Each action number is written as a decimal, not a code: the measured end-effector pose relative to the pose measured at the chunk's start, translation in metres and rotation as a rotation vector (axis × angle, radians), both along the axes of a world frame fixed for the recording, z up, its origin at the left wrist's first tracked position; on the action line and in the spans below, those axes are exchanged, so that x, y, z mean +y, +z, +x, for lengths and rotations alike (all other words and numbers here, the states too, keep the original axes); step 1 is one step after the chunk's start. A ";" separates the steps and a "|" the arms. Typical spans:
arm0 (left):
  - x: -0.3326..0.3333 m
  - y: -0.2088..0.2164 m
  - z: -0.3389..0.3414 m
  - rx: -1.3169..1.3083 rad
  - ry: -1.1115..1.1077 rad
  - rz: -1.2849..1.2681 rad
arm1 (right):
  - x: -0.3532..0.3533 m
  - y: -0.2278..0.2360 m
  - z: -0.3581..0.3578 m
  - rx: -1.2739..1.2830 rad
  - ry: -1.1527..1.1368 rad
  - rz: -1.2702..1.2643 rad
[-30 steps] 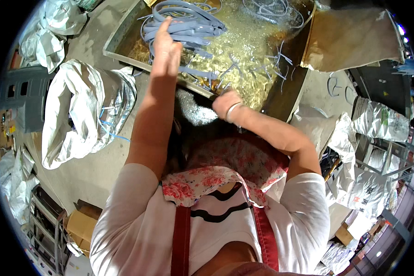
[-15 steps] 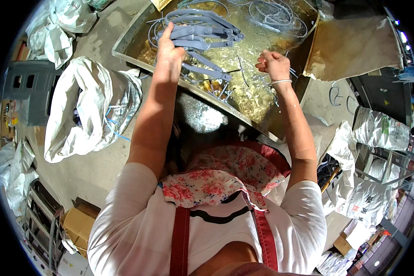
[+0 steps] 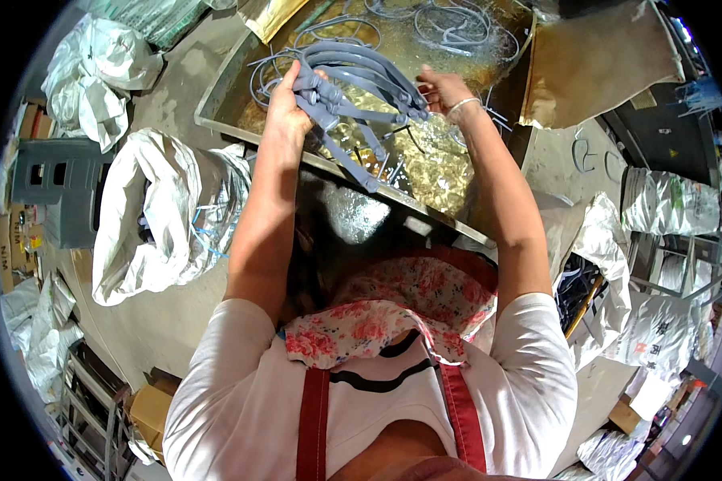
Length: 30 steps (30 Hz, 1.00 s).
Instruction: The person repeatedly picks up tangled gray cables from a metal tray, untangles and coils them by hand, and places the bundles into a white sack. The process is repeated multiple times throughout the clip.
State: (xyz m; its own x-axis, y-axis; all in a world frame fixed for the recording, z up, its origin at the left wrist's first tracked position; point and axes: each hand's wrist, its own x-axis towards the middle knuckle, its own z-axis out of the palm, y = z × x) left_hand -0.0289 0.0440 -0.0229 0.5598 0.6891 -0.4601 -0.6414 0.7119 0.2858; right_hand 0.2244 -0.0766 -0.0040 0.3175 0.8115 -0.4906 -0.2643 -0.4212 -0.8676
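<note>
A bundle of grey plastic strips is gripped at its left end by my left hand, its fingers closed around them. The strips fan out to the right, and several hang down over the near rim of a metal tank. My right hand is at the right end of the bundle, fingers curled at the strip tips; the exact contact is partly hidden. Below the bundle, shallow rippling water fills the tank. Coiled grey strips lie in the water at the far side.
An open white woven sack stands left of the tank, beside a grey plastic stool-like crate. A brown-stained board leans at the right rim. Another sack with dark pieces is at lower right. A cardboard box sits lower left.
My right hand has moved left to the end of the bundle. My left hand has tilted the strips, so their right ends now hang lower. The whole view has shifted slightly.
</note>
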 end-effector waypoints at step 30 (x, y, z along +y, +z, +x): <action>-0.032 0.015 0.018 0.164 -0.153 0.170 | -0.247 0.029 0.106 -1.498 -0.007 -0.645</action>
State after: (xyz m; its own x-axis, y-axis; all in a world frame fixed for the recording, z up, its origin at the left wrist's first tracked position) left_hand -0.0108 0.0115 -0.0083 0.5908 0.6775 -0.4382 -0.4658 0.7298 0.5004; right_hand 0.3302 -0.3236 0.0250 0.7985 0.6020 0.0037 0.6019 -0.7981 -0.0260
